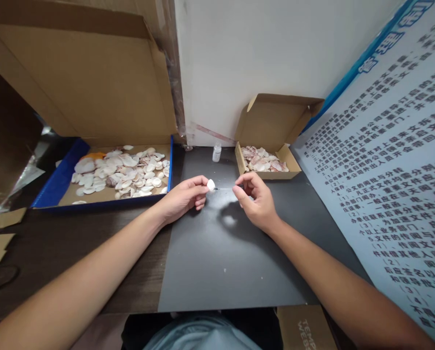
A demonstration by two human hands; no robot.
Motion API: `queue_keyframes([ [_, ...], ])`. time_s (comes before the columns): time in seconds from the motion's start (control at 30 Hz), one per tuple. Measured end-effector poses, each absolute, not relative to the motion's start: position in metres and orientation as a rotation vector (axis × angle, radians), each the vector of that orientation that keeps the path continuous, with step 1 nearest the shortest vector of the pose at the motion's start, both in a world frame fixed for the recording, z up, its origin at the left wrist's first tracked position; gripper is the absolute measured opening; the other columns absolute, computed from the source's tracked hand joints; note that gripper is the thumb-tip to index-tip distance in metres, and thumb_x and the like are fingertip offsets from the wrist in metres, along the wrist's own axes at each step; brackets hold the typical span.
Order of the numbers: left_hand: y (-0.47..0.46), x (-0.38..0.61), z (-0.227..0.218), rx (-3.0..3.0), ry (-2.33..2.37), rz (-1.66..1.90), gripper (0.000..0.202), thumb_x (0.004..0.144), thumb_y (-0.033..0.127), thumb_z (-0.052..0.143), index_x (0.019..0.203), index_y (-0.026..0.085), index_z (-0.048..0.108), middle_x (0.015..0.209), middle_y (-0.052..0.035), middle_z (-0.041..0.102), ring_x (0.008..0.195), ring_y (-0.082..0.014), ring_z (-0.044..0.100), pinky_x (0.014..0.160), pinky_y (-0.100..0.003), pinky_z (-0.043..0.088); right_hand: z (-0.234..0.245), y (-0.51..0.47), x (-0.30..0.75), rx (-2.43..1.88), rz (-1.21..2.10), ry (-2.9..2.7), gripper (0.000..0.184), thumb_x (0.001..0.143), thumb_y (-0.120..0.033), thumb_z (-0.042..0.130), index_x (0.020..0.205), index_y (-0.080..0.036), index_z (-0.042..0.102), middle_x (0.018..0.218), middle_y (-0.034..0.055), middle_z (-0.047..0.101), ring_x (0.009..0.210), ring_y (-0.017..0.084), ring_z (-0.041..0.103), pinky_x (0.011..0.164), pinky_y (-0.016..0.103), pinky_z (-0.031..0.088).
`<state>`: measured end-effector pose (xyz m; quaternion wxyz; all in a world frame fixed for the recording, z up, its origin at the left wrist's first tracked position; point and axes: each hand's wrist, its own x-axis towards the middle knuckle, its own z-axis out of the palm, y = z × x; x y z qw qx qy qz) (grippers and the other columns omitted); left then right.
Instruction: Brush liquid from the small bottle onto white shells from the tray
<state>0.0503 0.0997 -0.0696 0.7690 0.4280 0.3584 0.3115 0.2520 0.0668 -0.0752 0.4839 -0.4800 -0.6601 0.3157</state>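
My left hand (186,197) pinches a small white seashell (211,185) between thumb and fingertips, above the dark mat (210,262). To the right, my right hand (255,198) is closed in a pinch on a thin stick (224,188). Its narrow dark tip points left and reaches the shell's right edge, though whether it touches cannot be made out. Behind the hands stands a small white bottle (216,152) with a label.
At left, an open blue-edged cardboard box (55,177) holds many pale shells (126,170) and something orange (93,156). A smaller open box (293,165) with striped and pinkish shells (263,160) stands back right. A printed board (392,160) leans along the right.
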Motion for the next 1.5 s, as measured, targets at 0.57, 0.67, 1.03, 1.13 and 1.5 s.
queue_keyframes([
  [0.57, 0.0991, 0.0507, -0.0693, 0.919, 0.769, 0.684, 0.015, 0.080, 0.024, 0.063, 0.080, 0.015, 0.051, 0.058, 0.0071, 0.039, 0.048, -0.0022, 0.038, 0.047, -0.015, 0.033, -0.0752, 0.0669, 0.2509, -1.235, 0.701, -1.654, 0.015, 0.084, -0.029, 0.061, 0.089, -0.021, 0.049, 0.060, -0.0068, 0.036, 0.052, 0.010, 0.035, 0.052, 0.025, 0.031],
  [0.67, 0.0993, 0.0504, -0.0698, 0.918, 0.770, 0.683, 0.016, 0.080, 0.025, 0.064, 0.081, 0.015, 0.051, 0.058, 0.0071, 0.038, 0.048, -0.0023, 0.038, 0.048, -0.015, 0.034, -0.0753, 0.0665, 0.2512, -1.145, 0.807, -1.635, 0.015, 0.087, -0.032, 0.058, 0.090, -0.021, 0.048, 0.062, -0.0065, 0.038, 0.051, 0.010, 0.037, 0.051, 0.024, 0.032],
  [1.03, 0.0993, 0.0507, -0.0686, 0.919, 0.774, 0.680, 0.015, 0.080, 0.025, 0.063, 0.081, 0.016, 0.051, 0.058, 0.0074, 0.037, 0.049, -0.0025, 0.038, 0.048, -0.015, 0.034, -0.0756, 0.0644, 0.2529, -1.108, 0.782, -1.707, 0.012, 0.091, -0.032, 0.055, 0.089, -0.020, 0.054, 0.059, -0.0055, 0.042, 0.051, 0.010, 0.039, 0.052, 0.024, 0.033],
  [1.13, 0.0995, 0.0502, -0.0692, 0.925, 0.778, 0.674, 0.014, 0.081, 0.024, 0.062, 0.082, 0.016, 0.051, 0.059, 0.0069, 0.038, 0.049, -0.0024, 0.038, 0.049, -0.016, 0.034, -0.0747, 0.0655, 0.2525, -1.210, 0.688, -1.751, 0.012, 0.088, -0.031, 0.059, 0.083, -0.020, 0.058, 0.056, -0.0060, 0.037, 0.050, 0.010, 0.034, 0.050, 0.024, 0.030],
  [1.5, 0.0999, 0.0496, -0.0709, 0.947, 0.774, 0.673, 0.015, 0.081, 0.025, 0.063, 0.082, 0.015, 0.052, 0.060, 0.0065, 0.038, 0.050, -0.0024, 0.038, 0.049, -0.016, 0.034, -0.0748, 0.0598, 0.2548, -0.974, 0.916, -1.736, 0.009, 0.091, -0.027, 0.054, 0.091, -0.019, 0.059, 0.065, -0.0042, 0.048, 0.054, 0.009, 0.044, 0.055, 0.024, 0.037],
])
